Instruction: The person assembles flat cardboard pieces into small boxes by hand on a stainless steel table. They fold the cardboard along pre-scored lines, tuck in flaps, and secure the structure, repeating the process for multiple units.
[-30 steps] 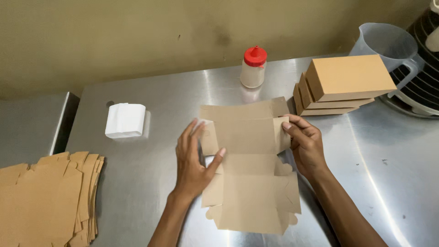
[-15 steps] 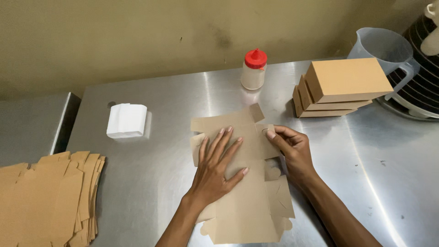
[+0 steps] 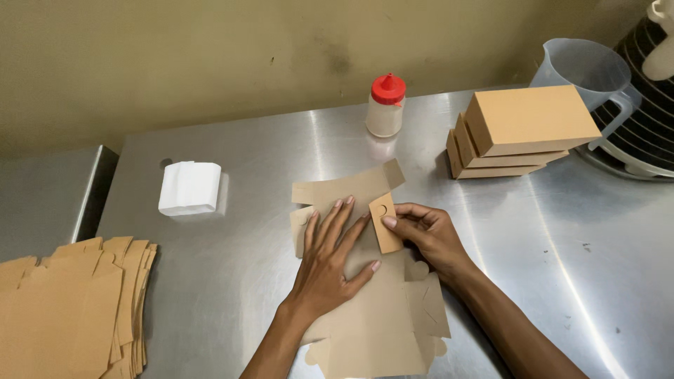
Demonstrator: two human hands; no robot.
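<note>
A flat brown cardboard box blank lies on the steel table in front of me. My left hand presses flat on its middle panel, fingers spread. My right hand pinches a small side flap of the blank and folds it inward over the panel. The far panel of the blank lies flat beyond my fingertips.
A pile of flat brown blanks sits at the left edge. A white folded stack lies at the back left. A red-capped bottle, stacked finished brown boxes, a clear jug and a wire rack stand behind.
The blank, held up and partly folded a second ago, now lies flat under my left palm. My right hand has turned the side flap inward.
</note>
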